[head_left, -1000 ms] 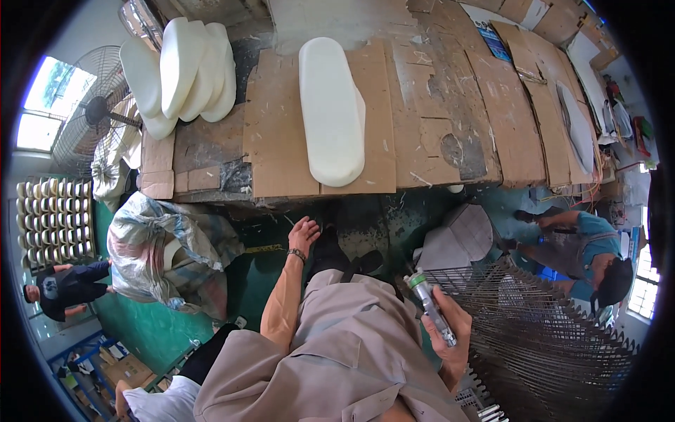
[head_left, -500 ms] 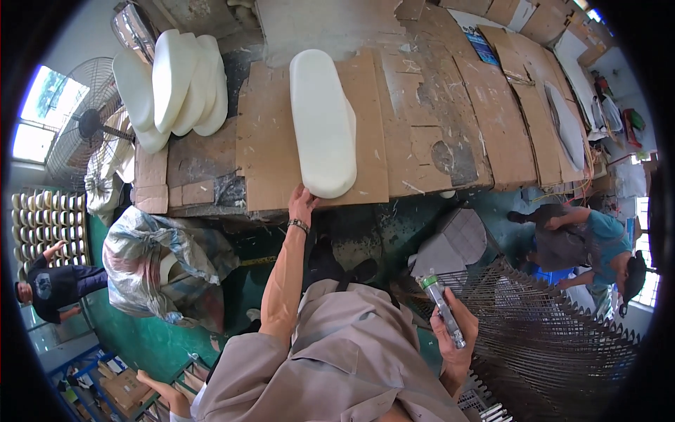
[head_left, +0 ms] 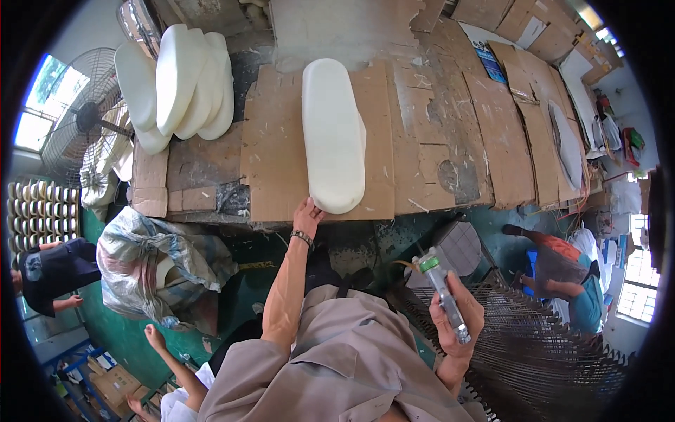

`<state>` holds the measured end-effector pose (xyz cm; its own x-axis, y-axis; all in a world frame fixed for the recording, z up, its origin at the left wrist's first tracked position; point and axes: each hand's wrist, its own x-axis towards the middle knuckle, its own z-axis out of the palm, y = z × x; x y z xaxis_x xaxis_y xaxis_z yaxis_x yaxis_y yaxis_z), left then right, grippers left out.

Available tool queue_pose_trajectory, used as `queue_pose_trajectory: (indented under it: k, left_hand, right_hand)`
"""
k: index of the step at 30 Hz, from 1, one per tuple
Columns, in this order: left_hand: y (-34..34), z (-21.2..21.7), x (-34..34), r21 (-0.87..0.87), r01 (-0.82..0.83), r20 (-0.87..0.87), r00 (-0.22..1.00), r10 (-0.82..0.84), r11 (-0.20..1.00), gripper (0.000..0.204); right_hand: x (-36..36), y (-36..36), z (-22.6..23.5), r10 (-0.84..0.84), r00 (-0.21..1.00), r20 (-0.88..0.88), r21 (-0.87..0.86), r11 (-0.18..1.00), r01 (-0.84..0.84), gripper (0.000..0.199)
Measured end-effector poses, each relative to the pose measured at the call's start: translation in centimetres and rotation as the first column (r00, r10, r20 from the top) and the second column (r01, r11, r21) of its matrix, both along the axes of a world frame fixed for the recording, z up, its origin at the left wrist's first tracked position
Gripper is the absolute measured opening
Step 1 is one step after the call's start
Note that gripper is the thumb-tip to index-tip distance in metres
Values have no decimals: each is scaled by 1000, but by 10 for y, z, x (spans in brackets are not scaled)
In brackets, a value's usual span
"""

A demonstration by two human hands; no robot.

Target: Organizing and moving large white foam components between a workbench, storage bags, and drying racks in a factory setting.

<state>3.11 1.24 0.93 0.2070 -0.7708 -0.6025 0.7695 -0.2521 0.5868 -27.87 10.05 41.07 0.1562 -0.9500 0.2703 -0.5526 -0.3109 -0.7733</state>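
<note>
A long white foam pad (head_left: 332, 133) with rounded ends lies flat on cardboard sheets (head_left: 278, 176) covering the workbench. My left hand (head_left: 307, 211) reaches up to the pad's near end and touches its edge, fingers apart. A beaded band sits on that wrist. My right hand (head_left: 457, 316) is held low at the right, shut on a grey spray gun (head_left: 443, 292) with a green ring at its nozzle. The gun points up toward the bench.
Several white foam pads (head_left: 179, 84) lean stacked at the bench's back left. A standing fan (head_left: 84, 119) and a full plastic sack (head_left: 155, 264) are at the left. A wire rack (head_left: 534, 359) stands at my right. Other people are at the far left, the lower left and the right.
My left hand has risen from below the bench edge to the near end of the foam pad. The spray gun in my right hand has lifted slightly.
</note>
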Motion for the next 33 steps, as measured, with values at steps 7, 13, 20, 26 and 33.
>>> queue_pose_trajectory:
  k: [7,13,20,26,33]
  left_hand:
    - [-18,2,-4,-48,-43,-179,983,34,998,40]
    - [-59,37,-5,-266,-118,-283,958,40,957,62]
    - [-23,101,40,-450,-234,-224,964,145,862,84]
    - [-11,123,58,-555,-316,-370,922,112,769,89]
    - [-6,125,68,-577,-323,-377,920,107,750,91]
  right_hand:
    - [1,-1,-5,70,994,85,120,989,-80,49]
    - [6,-1,-20,-9,998,61,191,981,-3,49]
    - [19,-16,-33,60,995,74,244,967,-76,48]
    - [38,-31,-34,105,994,43,206,972,-111,48]
    - [50,-38,-40,132,991,8,238,963,-130,48]
